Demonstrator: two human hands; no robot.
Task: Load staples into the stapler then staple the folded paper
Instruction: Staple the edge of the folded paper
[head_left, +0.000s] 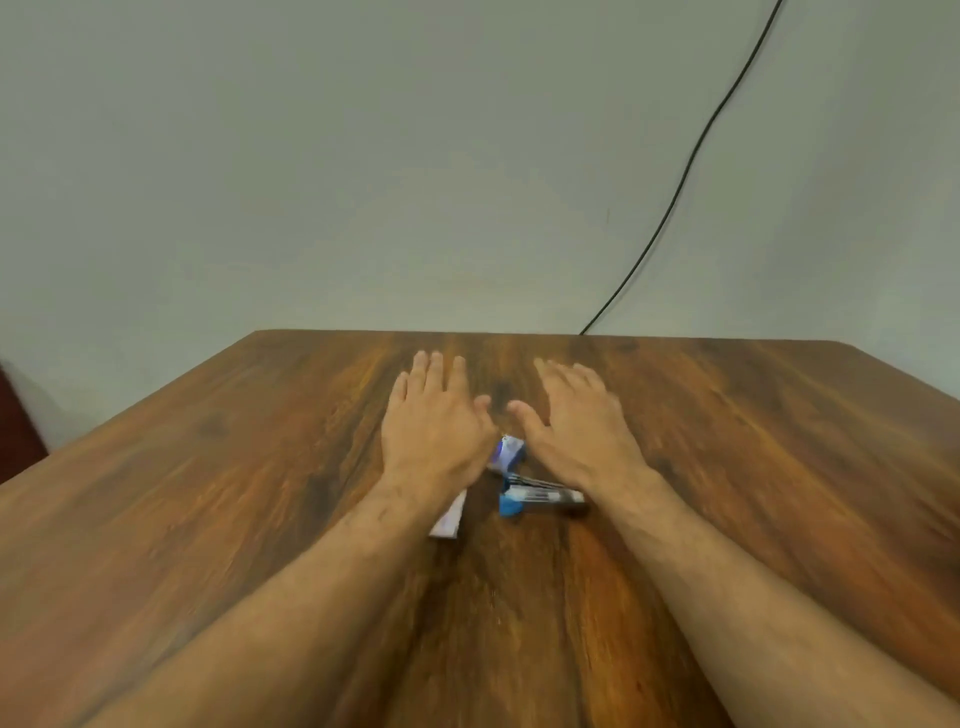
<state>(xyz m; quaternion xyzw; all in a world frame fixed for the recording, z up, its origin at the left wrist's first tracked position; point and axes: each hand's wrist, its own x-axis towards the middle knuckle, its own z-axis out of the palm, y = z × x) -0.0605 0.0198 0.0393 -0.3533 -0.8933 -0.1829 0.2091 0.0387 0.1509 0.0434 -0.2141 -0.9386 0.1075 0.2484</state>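
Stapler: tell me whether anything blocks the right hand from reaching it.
Nothing visible does. The stapler lies on the table just below the open right hand, partly under its wrist, with no object between them.

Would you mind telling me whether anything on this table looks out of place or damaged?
Nothing stands out: the blue-and-black stapler, small staple box and folded white paper lie close together on the wooden table.
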